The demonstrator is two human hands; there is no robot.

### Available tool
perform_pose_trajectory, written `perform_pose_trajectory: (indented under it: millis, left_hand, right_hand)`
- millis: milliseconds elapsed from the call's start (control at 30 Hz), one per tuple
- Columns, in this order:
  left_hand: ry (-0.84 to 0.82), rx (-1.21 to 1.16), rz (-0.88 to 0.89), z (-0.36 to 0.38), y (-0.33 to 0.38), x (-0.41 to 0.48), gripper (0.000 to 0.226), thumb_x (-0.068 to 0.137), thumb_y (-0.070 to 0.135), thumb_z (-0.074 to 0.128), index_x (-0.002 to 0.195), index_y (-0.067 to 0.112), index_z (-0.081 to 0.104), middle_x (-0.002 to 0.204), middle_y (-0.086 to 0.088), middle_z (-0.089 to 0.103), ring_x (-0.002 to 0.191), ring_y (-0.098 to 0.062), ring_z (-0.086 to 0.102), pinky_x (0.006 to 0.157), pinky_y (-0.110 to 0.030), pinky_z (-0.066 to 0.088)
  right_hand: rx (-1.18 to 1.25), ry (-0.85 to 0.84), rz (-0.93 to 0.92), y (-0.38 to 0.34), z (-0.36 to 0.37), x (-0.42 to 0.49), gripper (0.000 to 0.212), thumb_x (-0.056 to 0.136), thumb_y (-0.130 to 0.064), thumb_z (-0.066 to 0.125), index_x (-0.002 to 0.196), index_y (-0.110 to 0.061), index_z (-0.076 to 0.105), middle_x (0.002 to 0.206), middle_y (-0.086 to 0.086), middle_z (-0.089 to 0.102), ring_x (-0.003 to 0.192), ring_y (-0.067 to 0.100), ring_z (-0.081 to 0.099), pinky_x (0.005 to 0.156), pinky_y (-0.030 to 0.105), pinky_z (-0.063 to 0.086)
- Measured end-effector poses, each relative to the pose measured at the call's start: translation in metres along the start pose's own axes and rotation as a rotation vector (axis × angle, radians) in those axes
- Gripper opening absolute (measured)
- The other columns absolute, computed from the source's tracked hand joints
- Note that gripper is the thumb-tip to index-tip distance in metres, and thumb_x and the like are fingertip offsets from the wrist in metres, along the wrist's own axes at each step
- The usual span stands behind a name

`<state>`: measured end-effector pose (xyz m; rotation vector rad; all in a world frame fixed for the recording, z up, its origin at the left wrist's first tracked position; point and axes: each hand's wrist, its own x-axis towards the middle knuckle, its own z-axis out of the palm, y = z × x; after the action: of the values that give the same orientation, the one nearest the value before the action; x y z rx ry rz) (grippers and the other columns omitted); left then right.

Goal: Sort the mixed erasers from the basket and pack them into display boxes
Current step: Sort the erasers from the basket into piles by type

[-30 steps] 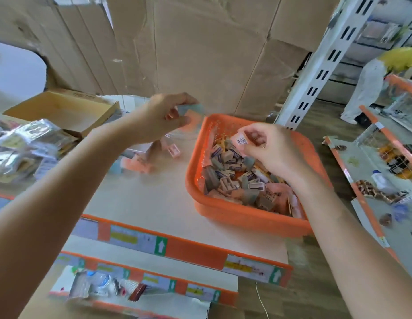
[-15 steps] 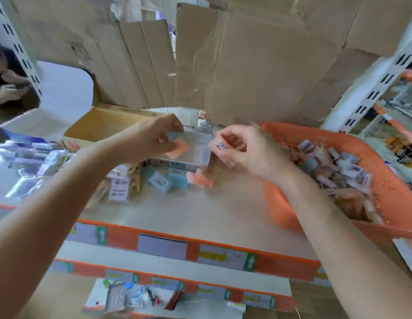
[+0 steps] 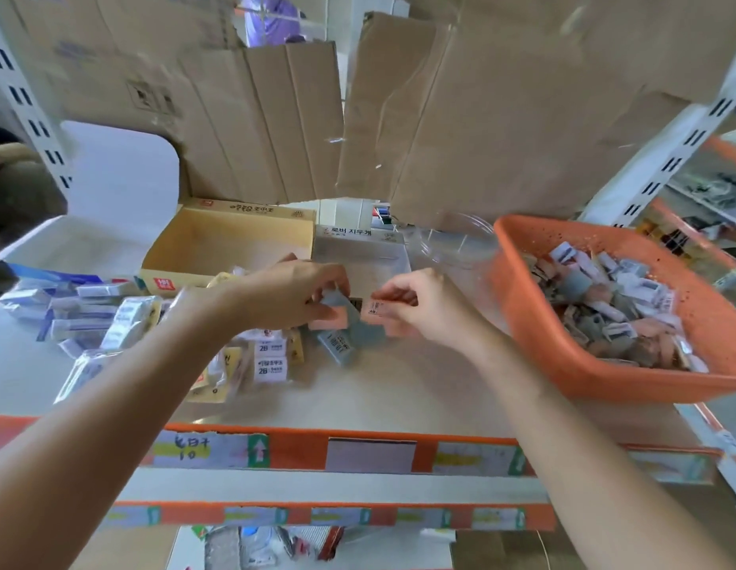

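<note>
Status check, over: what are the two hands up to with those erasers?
Left hand grips blue-grey eraser. Right hand pinches pink labelled eraser. Orange basket holds many more; yellow box looks empty. Nothing blocking.

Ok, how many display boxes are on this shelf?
2: the yellow cardboard box behind the left hand, and the grey box beside it on its right. More may be hidden.

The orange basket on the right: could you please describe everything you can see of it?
The orange basket looks like moulded plastic: rectangular, rounded corners, rolled rim, perforated inner walls. It sits on the pale shelf top at the right, cut off by the frame. Grey, pink and white-sleeved erasers lie jumbled inside. Neither the left hand nor the right hand touches it.
</note>
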<state>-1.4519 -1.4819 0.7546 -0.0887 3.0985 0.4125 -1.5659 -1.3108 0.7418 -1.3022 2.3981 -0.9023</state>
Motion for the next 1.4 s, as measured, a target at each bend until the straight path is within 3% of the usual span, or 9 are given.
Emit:
perform_pose_trajectory:
  millis: [100, 200, 300, 500, 733, 833, 1067, 1267, 1400]
  left_hand:
    - [0.073, 0.056, 0.015, 0.004, -0.002, 0.002, 0.027, 0.087, 0.03, 0.06, 0.114, 0.025, 0.056, 0.098, 0.009, 0.052, 0.089, -0.006, 0.039, 0.075, -0.02, 0.022]
    - [0.132, 0.045, 0.04, 0.006, -0.006, 0.003, 0.029, 0.084, 0.029, 0.064, 0.113, 0.024, 0.059, 0.118, 0.006, 0.053, 0.108, -0.012, 0.044, 0.089, -0.024, 0.028]
    - [0.162, 0.006, 0.059, 0.005, -0.005, 0.001, 0.029, 0.083, 0.026, 0.065, 0.112, 0.022, 0.06, 0.116, 0.004, 0.051, 0.101, -0.01, 0.044, 0.086, -0.025, 0.031]
    - [0.169, -0.065, 0.091, -0.004, 0.007, 0.011, 0.028, 0.085, 0.022, 0.062, 0.113, 0.019, 0.06, 0.117, 0.0, 0.057, 0.109, -0.021, 0.052, 0.092, -0.036, 0.04]
    - [0.211, -0.116, 0.139, -0.018, 0.045, 0.046, 0.033, 0.089, 0.017, 0.058, 0.122, 0.015, 0.057, 0.123, 0.001, 0.057, 0.112, -0.019, 0.054, 0.091, -0.025, 0.039]
    - [0.254, -0.126, 0.17, -0.019, 0.063, 0.064, 0.03, 0.089, 0.017, 0.058, 0.12, 0.017, 0.058, 0.121, 0.003, 0.057, 0.109, -0.017, 0.054, 0.082, -0.014, 0.031]
    - [0.321, -0.158, 0.192, -0.013, 0.116, 0.111, 0.034, 0.086, 0.014, 0.062, 0.119, 0.013, 0.058, 0.114, -0.002, 0.061, 0.102, -0.021, 0.058, 0.084, -0.025, 0.04]
    - [0.331, -0.135, 0.185, -0.004, 0.159, 0.144, 0.036, 0.087, 0.024, 0.06, 0.121, 0.013, 0.057, 0.116, -0.004, 0.061, 0.104, -0.021, 0.058, 0.088, -0.029, 0.043]
    - [0.302, -0.148, 0.156, 0.001, 0.187, 0.162, 0.036, 0.088, 0.027, 0.061, 0.12, 0.013, 0.059, 0.117, -0.004, 0.061, 0.103, -0.02, 0.057, 0.082, -0.016, 0.034]
  right_hand:
    - [-0.074, 0.05, 0.008, 0.0, 0.0, 0.004, 0.014, 0.082, -0.019, 0.07, 0.095, -0.017, 0.074, 0.089, -0.009, 0.067, 0.086, 0.007, 0.059, 0.086, 0.032, 0.047]
    - [-0.133, 0.097, 0.02, -0.001, 0.003, 0.005, 0.015, 0.082, -0.017, 0.069, 0.096, -0.019, 0.073, 0.089, -0.008, 0.058, 0.084, 0.008, 0.056, 0.082, 0.03, 0.045]
    - [-0.153, 0.148, 0.001, -0.003, 0.005, 0.006, 0.015, 0.084, -0.014, 0.065, 0.097, -0.019, 0.071, 0.091, -0.005, 0.06, 0.081, 0.008, 0.054, 0.073, 0.024, 0.041]
    - [-0.077, 0.234, 0.017, -0.001, -0.02, -0.002, 0.013, 0.086, -0.02, 0.064, 0.098, -0.018, 0.069, 0.089, -0.005, 0.067, 0.081, 0.012, 0.06, 0.078, 0.03, 0.048]
    - [-0.106, 0.379, -0.011, 0.018, -0.081, -0.024, 0.019, 0.085, -0.016, 0.065, 0.104, -0.015, 0.066, 0.09, -0.004, 0.063, 0.086, 0.016, 0.061, 0.082, 0.031, 0.048]
    - [-0.118, 0.392, 0.011, 0.036, -0.106, -0.033, 0.02, 0.085, -0.015, 0.065, 0.105, -0.015, 0.065, 0.092, 0.0, 0.065, 0.087, 0.018, 0.062, 0.082, 0.033, 0.049]
    - [-0.21, 0.344, 0.063, 0.091, -0.159, -0.054, 0.023, 0.088, -0.018, 0.063, 0.11, -0.019, 0.063, 0.094, -0.003, 0.064, 0.09, 0.014, 0.06, 0.075, 0.023, 0.042]
    - [-0.242, 0.229, 0.062, 0.129, -0.197, -0.064, 0.028, 0.091, -0.019, 0.06, 0.118, -0.019, 0.06, 0.104, -0.003, 0.064, 0.099, 0.012, 0.058, 0.085, 0.029, 0.046]
    - [-0.232, 0.185, 0.047, 0.155, -0.211, -0.065, 0.028, 0.089, -0.022, 0.062, 0.117, -0.022, 0.061, 0.105, -0.007, 0.063, 0.101, 0.01, 0.058, 0.087, 0.029, 0.046]
